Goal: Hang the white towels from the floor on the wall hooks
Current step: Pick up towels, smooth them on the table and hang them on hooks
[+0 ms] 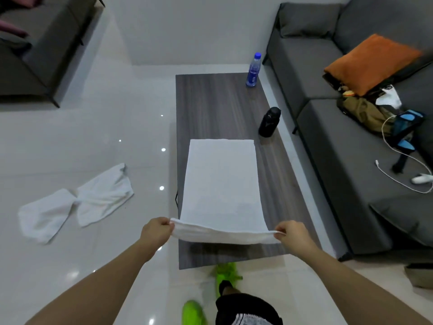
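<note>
White rectangular terry towel (221, 184) lies flat along the dark wood-grain desk (210, 106); my left hand (155, 232) and right hand (294, 234) each pinch a near corner, keeping that edge taut, probably to lift it. A second crumpled white towel (77, 202) waits on the glossy floor

The towel (221, 184) on the table (210, 104) is white cloth, matt and finely napped, and so is the crumpled towel on the floor (77, 202). The tabletop shows dark wood grain with a dull sheen (solid wood or laminate cannot be told). The floor (82, 137) is pale glossy tile that mirrors ceiling lights. The sofa (328, 137) is matt grey fabric. The bottle (253, 69) is clear plastic; the flask (269, 121) is matt black.
</note>
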{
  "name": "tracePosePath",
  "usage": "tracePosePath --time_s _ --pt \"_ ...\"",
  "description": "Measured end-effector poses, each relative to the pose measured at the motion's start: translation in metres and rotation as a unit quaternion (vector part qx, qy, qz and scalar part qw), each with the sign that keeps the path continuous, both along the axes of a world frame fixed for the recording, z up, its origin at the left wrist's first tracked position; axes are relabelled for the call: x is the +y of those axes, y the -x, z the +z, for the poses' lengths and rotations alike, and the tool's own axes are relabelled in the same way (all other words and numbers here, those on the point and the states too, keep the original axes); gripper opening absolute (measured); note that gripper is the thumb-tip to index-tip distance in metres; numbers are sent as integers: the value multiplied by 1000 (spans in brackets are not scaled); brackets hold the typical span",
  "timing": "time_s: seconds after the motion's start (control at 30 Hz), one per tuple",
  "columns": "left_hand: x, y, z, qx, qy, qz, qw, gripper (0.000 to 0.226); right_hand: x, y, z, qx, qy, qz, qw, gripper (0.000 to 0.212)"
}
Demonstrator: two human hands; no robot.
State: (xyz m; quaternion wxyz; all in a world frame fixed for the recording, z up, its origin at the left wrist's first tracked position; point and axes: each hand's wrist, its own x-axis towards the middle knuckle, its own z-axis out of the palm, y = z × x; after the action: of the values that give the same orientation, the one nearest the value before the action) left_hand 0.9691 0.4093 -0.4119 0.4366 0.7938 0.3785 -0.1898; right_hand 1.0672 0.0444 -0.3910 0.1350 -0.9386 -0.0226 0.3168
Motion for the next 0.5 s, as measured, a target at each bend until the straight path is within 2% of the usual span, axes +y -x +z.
tracePosePath --time_s 0.2,0.5 --pt "7 -43 17 -43 -23 12 999 18 7 -35 10 -58 -15 -16 998 15" --pt "31 -207 33 -74 -42 62 994 25 40 -206 8 -115 -48 -33 992 11"
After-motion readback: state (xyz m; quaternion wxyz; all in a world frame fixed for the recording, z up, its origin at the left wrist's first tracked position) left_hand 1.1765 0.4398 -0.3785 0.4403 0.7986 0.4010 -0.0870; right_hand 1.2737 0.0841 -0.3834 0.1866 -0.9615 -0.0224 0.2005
